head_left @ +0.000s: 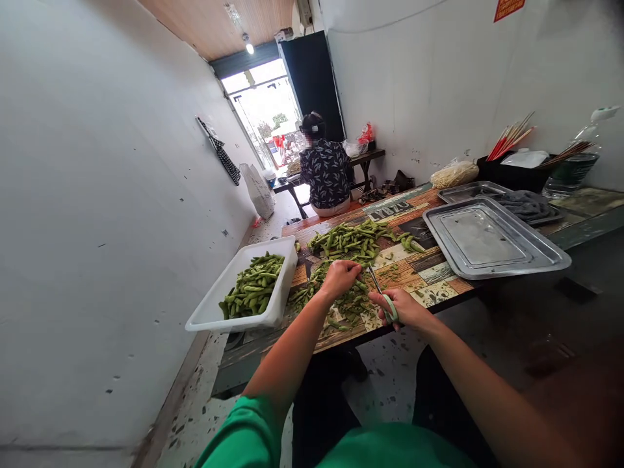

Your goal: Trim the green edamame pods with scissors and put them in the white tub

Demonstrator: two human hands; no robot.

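Observation:
My right hand (402, 309) is wrapped round a pair of scissors (390, 311) with pale green handles, its metal blades pointing up and away over the table. Just left of the blade tips, my left hand (341, 278) is closed in a pinch on a green edamame pod (359, 283), mostly covered by the fingers. Beyond the hands lies a heap of edamame pods (348, 240) on the patterned table (433, 273). Trimmed bits and more pods are scattered under and around both hands. At the left, a white plastic tub (287, 276) holds a pile of pods (256, 284).
Metal trays (492, 237) sit at the right, with a grey cloth (524, 205) behind. Farther back are a black box (511, 170) of skewers, a plastic bottle (570, 169) and a bundle of pale sticks (454, 174). Another person (325, 172) sits at a far table.

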